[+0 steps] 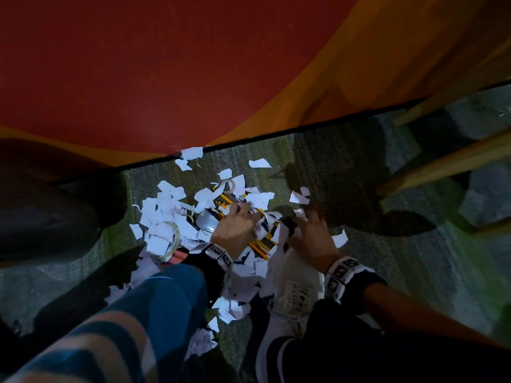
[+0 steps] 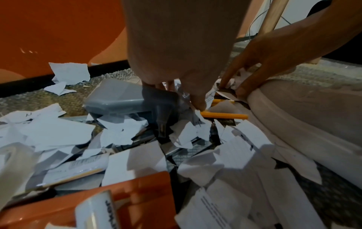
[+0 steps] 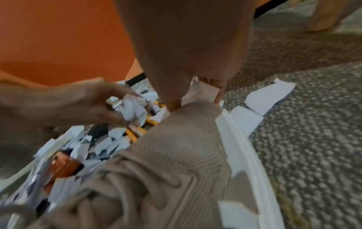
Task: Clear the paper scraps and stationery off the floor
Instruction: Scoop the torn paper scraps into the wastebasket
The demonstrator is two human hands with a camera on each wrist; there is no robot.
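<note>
White paper scraps [image 1: 163, 214] lie in a heap on the carpet against the wall, mixed with yellow pencils [image 1: 260, 246], a grey stapler-like tool [image 2: 121, 99] and two clear tape rolls [image 1: 170, 240]. My left hand [image 1: 247, 215] sits over the middle of the heap, its fingers curled round a crumpled wad of scraps [image 3: 131, 106]. A yellow pencil [image 2: 225, 115] lies just under its thumb. My right hand [image 1: 304, 221] reaches down at the toe of my white shoe [image 1: 297, 288] and pinches a scrap [image 3: 204, 89] between thumb and fingers [image 2: 225, 82].
An orange and red wall with a black skirting [image 1: 276, 136] bounds the heap at the back. Wooden chair legs [image 1: 442, 167] stand at the right. An orange plastic item [image 2: 137, 199] lies among the near scraps. More scraps [image 3: 268, 96] lie right of the shoe.
</note>
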